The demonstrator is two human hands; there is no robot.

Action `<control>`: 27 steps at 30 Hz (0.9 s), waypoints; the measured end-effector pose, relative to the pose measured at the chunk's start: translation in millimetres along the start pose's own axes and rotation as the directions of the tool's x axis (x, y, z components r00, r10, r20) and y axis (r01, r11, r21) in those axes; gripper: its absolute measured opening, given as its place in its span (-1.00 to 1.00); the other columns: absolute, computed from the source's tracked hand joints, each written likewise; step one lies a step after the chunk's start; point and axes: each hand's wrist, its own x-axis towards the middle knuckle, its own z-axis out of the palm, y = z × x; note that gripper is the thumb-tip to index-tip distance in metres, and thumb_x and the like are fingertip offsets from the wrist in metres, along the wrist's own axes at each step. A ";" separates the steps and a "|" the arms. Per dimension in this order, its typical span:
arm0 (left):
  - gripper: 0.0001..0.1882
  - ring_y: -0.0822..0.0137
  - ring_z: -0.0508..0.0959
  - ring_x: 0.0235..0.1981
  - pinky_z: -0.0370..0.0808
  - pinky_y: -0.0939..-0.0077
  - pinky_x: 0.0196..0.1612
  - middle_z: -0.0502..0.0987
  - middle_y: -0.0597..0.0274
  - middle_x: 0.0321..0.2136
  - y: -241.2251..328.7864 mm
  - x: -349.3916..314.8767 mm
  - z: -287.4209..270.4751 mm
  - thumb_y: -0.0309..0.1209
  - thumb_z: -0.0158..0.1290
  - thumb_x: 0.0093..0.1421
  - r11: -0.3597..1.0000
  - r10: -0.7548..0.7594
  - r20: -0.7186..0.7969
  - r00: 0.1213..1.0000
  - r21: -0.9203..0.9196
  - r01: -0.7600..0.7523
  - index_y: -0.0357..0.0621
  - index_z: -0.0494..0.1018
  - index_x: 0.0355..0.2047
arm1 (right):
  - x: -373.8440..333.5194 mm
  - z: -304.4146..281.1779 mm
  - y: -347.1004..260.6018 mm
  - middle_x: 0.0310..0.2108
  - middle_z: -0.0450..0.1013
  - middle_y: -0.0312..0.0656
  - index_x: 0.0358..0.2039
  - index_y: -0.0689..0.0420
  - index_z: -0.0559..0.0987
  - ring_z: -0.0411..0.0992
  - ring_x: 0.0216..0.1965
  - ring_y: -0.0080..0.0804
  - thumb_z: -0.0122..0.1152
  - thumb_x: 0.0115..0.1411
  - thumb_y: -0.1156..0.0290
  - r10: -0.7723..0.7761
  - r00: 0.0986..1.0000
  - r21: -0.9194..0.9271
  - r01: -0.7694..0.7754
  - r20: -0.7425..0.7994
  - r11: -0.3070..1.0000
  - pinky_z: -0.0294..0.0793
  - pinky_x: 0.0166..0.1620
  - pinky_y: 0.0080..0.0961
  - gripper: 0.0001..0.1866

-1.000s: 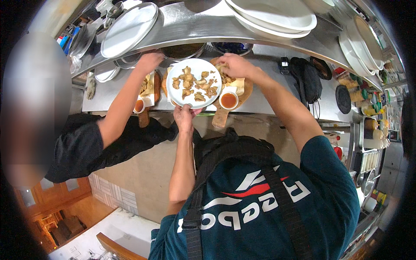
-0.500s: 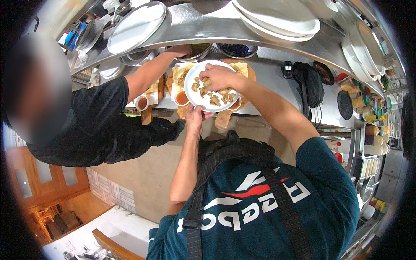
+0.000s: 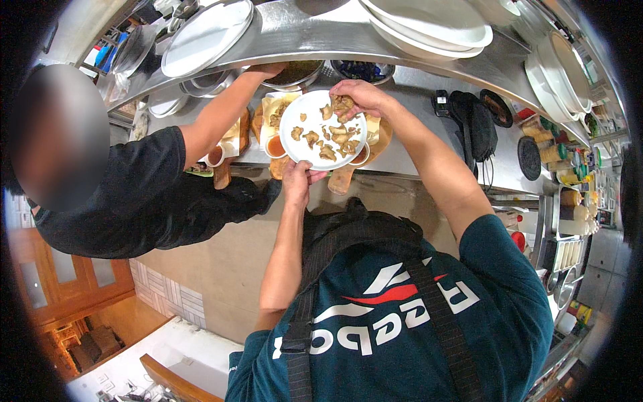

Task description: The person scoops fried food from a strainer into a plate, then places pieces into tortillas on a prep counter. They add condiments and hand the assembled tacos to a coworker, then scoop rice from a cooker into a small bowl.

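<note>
My left hand [image 3: 303, 178] grips the near rim of a round white plate [image 3: 293, 120], holding it up above the steel counter. Browned, fried-looking food pieces [image 3: 326, 152] lie scattered over the plate. At its far right edge, my right hand [image 3: 364, 98] is closed on some of these food pieces [image 3: 342, 104]. Beneath the plate, partly hidden, is a wooden paddle board [image 3: 343, 179] with paper and a cup of reddish sauce [image 3: 361, 157]. Left of it stands another board with paper [image 3: 271, 106], food and a sauce cup [image 3: 275, 145].
A co-worker in black [image 3: 147, 161] stands at my left, one arm reaching to a metal bowl [image 3: 295, 82]. A steel shelf [image 3: 301, 33] with white plates [image 3: 207, 40] and oval dishes [image 3: 435, 30] overhangs the counter. A black bag [image 3: 474, 124] lies at the right.
My right hand has lifted from the plate's middle to its far right edge with food pieces in its fingers. More of the plate's food now shows. The left hand still holds the rim.
</note>
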 end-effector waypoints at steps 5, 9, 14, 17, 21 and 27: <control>-0.57 0.12 0.70 -0.36 0.76 0.36 -0.34 0.59 -0.15 -0.19 -0.8 0.9 -5.7 -0.58 -0.13 0.19 1.000 0.004 0.022 1.000 0.003 -0.004 -0.54 0.27 0.07 | 4.0 10.6 -5.3 -0.26 0.57 -0.14 -0.03 0.17 0.58 0.61 -0.42 -0.36 0.11 0.36 0.24 -0.084 0.995 -0.402 0.055 -0.056 0.914 0.62 -0.43 -0.46 -0.69; -0.57 0.12 0.70 -0.37 0.76 0.35 -0.34 0.59 -0.17 -0.19 -3.7 0.0 -8.0 -0.57 -0.12 0.18 1.000 0.002 0.020 1.000 -0.006 -0.002 -0.55 0.27 0.06 | -4.5 19.9 -16.2 -0.35 0.62 -0.04 -0.05 0.16 0.63 0.60 -0.49 -0.33 0.10 0.35 0.20 -0.190 0.977 -0.724 0.063 -0.095 0.687 0.62 -0.37 -0.35 -0.66; -0.56 0.11 0.70 -0.36 0.77 0.33 -0.35 0.59 -0.18 -0.19 -6.5 -5.6 -17.8 -0.55 -0.09 0.17 0.999 0.026 -0.033 0.999 -0.018 -0.027 -0.56 0.27 0.06 | -17.4 -2.4 -24.2 -0.34 0.62 0.02 -0.06 0.13 0.65 0.63 -0.46 -0.20 0.08 0.33 0.18 -0.219 0.952 -0.762 -0.021 -0.213 0.648 0.61 -0.26 -0.25 -0.65; -0.54 0.12 0.70 -0.36 0.77 0.33 -0.36 0.59 -0.16 -0.19 -5.6 -10.9 -30.2 -0.55 -0.07 0.15 1.000 0.012 -0.113 0.994 -0.027 -0.015 -0.58 0.29 0.05 | -12.9 -23.6 -13.3 -0.26 0.62 0.08 0.02 0.08 0.63 0.64 -0.35 -0.08 0.08 0.19 0.33 -0.252 0.935 -0.875 -0.107 -0.250 0.472 0.61 -0.16 -0.20 -0.61; -0.55 0.12 0.69 -0.33 0.76 0.32 -0.31 0.58 -0.14 -0.17 -4.5 -20.5 -44.9 -0.51 -0.05 0.16 0.997 0.074 -0.123 0.990 0.001 -0.074 -0.55 0.31 0.04 | -7.1 -36.4 18.9 -0.09 0.57 0.17 0.07 0.12 0.59 0.53 -0.04 0.11 0.12 0.10 0.43 -0.248 0.966 -0.955 0.002 -0.075 0.295 0.50 0.08 -0.13 -0.53; -0.57 0.12 0.71 -0.33 0.77 0.35 -0.34 0.60 -0.14 -0.18 -6.1 -28.9 -51.6 -0.56 -0.09 0.16 0.998 0.049 -0.162 0.986 -0.026 -0.054 -0.55 0.33 0.04 | -20.3 -27.5 12.8 -0.13 0.57 0.16 -0.03 0.15 0.63 0.52 -0.05 0.11 0.10 0.13 0.41 -0.427 0.882 -0.964 -0.099 -0.199 0.246 0.49 0.07 -0.10 -0.62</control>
